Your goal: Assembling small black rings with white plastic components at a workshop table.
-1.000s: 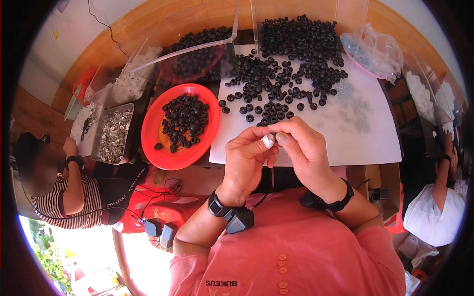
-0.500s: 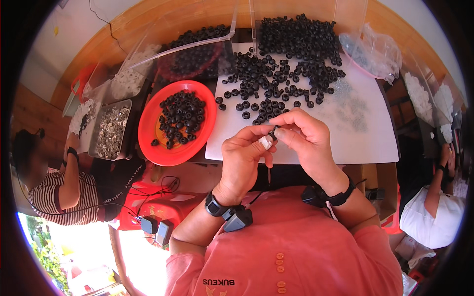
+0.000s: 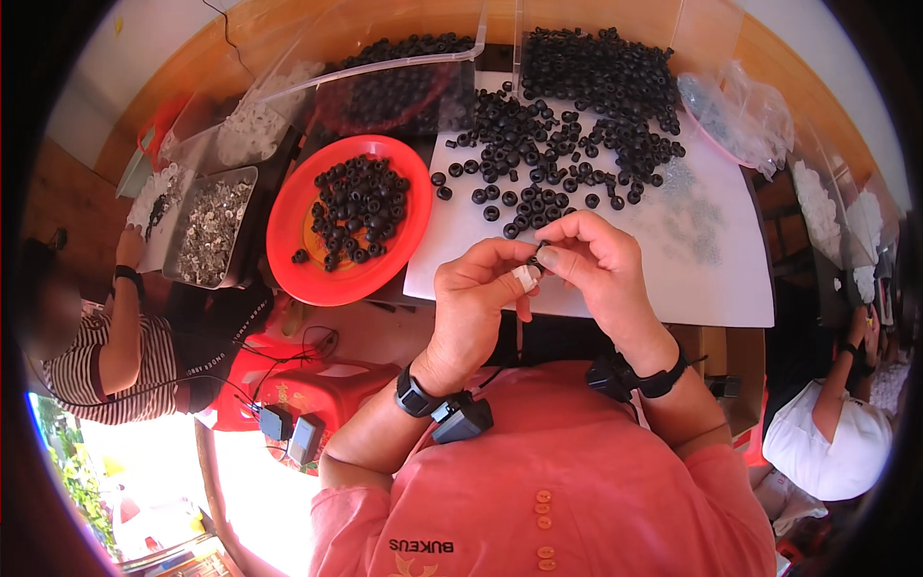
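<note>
My left hand (image 3: pixel 478 298), with a white wrap round its thumb, pinches a small black part (image 3: pixel 540 252) between thumb and forefinger. From the other side, the thumb and forefinger of my right hand (image 3: pixel 606 269) close on the same part, so the fingertips nearly meet. Most of the part is hidden by the fingers. Just beyond my hands, many loose black round parts with holes (image 3: pixel 536 204) lie on a white sheet (image 3: pixel 707 284). To the left, a red plate (image 3: pixel 288 255) holds a heap of similar black parts (image 3: pixel 358 207).
Clear plastic bins (image 3: pixel 461 56) with black parts stand at the back. A metal tray (image 3: pixel 252 178) of small shiny pieces is left of the plate. Tiny clear bits (image 3: pixel 687 212) lie on the sheet; a pink dish (image 3: pixel 711 139) holds a plastic bag. Other people work at both sides.
The view has shifted slightly, so the table contents sit a little differently in it. Both my hands stay pinched together on the black part, with only slight finger movement.
</note>
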A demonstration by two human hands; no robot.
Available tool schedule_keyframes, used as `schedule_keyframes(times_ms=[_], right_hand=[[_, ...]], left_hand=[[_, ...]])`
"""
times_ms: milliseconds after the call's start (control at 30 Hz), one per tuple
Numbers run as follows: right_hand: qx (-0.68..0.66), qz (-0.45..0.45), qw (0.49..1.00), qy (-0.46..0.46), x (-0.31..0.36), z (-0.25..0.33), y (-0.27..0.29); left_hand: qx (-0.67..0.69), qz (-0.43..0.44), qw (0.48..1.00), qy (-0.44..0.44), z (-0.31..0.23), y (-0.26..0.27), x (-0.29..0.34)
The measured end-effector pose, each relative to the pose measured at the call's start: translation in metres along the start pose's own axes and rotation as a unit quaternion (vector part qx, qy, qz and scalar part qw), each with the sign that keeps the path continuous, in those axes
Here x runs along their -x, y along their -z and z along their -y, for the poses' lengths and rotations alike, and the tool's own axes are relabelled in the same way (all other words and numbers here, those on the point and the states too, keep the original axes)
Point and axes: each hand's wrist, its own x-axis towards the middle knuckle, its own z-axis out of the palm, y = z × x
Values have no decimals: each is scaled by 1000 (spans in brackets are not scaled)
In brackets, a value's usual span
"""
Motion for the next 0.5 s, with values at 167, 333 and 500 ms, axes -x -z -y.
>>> schedule_keyframes(times_ms=[167,333,500], right_hand=[[-42,-5,999,15,1,3,0],[-1,5,999,33,2,3,0],[49,-3,996,69,6,-4,0]], left_hand=[[7,20,1000,-1,-1,1,0],[3,26,1000,-3,1,1,2],[6,25,1000,10,-1,0,3]])
